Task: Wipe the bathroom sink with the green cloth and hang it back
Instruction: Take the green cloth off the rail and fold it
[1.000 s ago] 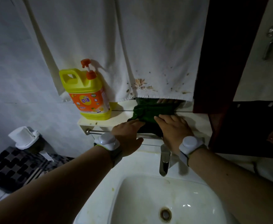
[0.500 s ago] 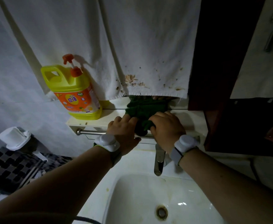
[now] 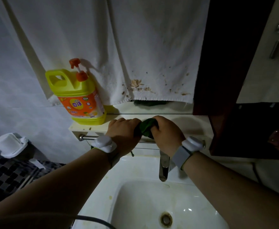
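Gripping the green cloth (image 3: 146, 128) from both sides, the left hand (image 3: 124, 132) and right hand (image 3: 166, 133) are closed around it above the metal rail (image 3: 89, 138) under the shelf (image 3: 191, 128). The cloth is dark green and bunched into a tight wad; only a small part shows between the hands. A yellow detergent bottle (image 3: 79, 96) stands on the shelf to the left. A stained white towel (image 3: 135, 55) hangs behind. Below are the faucet (image 3: 164, 167) and the white sink (image 3: 145, 204), with some yellowish marks.
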Motion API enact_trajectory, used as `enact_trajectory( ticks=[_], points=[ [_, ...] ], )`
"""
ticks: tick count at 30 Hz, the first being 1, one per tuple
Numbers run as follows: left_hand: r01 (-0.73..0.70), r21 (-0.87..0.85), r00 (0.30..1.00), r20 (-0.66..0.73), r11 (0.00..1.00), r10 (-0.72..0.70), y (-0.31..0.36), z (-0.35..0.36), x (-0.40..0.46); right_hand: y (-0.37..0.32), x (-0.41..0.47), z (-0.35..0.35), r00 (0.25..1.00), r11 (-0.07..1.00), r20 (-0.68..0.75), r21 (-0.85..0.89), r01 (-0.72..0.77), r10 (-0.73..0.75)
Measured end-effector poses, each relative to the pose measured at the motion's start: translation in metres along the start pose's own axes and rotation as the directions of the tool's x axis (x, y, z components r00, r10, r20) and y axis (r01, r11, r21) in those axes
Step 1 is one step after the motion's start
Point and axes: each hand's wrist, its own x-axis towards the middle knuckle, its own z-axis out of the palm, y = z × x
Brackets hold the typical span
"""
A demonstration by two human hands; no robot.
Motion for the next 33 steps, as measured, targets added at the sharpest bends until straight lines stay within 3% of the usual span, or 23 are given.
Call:
enact_trajectory(
  ticks=[5, 12, 16, 19, 21, 24, 26, 29, 33],
  points=[
    [-0.027, 0.02, 1.0, -0.005, 0.999, 0.027, -0.01, -0.004, -0.01, -0.013, -0.011, 0.006, 0.995, 0.989, 0.054, 0.123, -0.084, 0.078],
    [-0.055, -0.126, 0.983, 0.165, 0.99, 0.076, -0.054, -0.018, -0.04, -0.049, -0.029, 0.044, 0.987, 0.98, 0.056, 0.12, -0.159, 0.153],
    [-0.004, -0.241, 0.932, 0.351, 0.97, 0.091, -0.079, -0.026, -0.057, -0.069, -0.042, 0.071, 0.977, 0.97, -0.027, 0.126, -0.206, 0.211],
    [0.073, -0.339, 0.914, 0.399, 0.938, 0.073, -0.098, -0.024, -0.069, -0.078, -0.051, 0.094, 0.948, 0.965, -0.181, 0.069, -0.252, 0.26],
    [0.098, -0.336, 0.89, 0.451, 0.937, 0.069, -0.117, -0.019, -0.081, -0.088, -0.061, 0.113, 0.934, 0.954, -0.203, 0.012, -0.299, 0.295],
    [0.122, -0.322, 0.873, 0.485, 0.939, 0.053, -0.136, -0.007, -0.094, -0.095, -0.077, 0.137, 0.907, 0.908, 0.038, -0.038, -0.418, 0.419],
    [0.136, -0.339, 0.872, 0.487, 0.931, 0.05, -0.148, 0.002, -0.101, -0.094, -0.086, 0.156, 0.838, 0.857, 0.22, 0.012, -0.515, 0.5],
    [0.09, -0.335, 0.878, 0.471, 0.938, 0.083, -0.16, 0.011, -0.116, -0.098, -0.1, 0.188, 0.752, 0.773, 0.355, 0.113, -0.624, 0.556],
    [0.041, -0.278, 0.841, 0.528, 0.96, 0.117, -0.164, 0.015, -0.129, -0.105, -0.11, 0.215, 0.624, 0.442, 0.51, 0.441, -0.781, 0.592]
  ],
)
